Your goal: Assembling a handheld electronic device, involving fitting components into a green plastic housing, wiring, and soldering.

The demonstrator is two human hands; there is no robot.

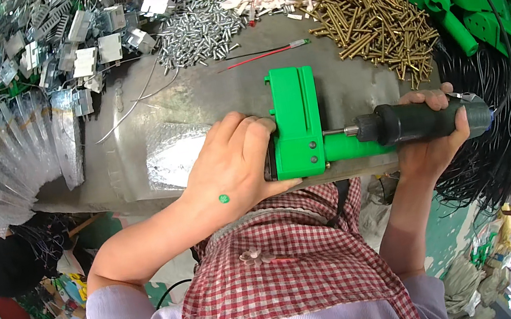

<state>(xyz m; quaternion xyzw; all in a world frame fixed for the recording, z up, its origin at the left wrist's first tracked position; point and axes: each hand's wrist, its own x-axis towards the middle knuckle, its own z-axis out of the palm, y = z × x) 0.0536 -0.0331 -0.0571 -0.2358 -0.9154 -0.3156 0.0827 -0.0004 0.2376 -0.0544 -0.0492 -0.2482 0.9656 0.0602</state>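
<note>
My left hand is closed around the left side of a green plastic housing near the bench's front edge. A green tubular handle part extends rightward from it, partly behind the tool. My right hand grips a black electric screwdriver, held level. Its thin bit points left and reaches the housing's right side; I cannot tell whether it sits on a screw there. Two dark round spots show on the housing beside the bit. Behind the housing lies a red and black wire pair with a small green-tipped end.
On the metal bench lie silver screws, long brass screws, green plastic parts, and metal-and-white components. Bubble-wrap pouches fan out at left. Black cables hang at right. Other people are partly visible at both sides.
</note>
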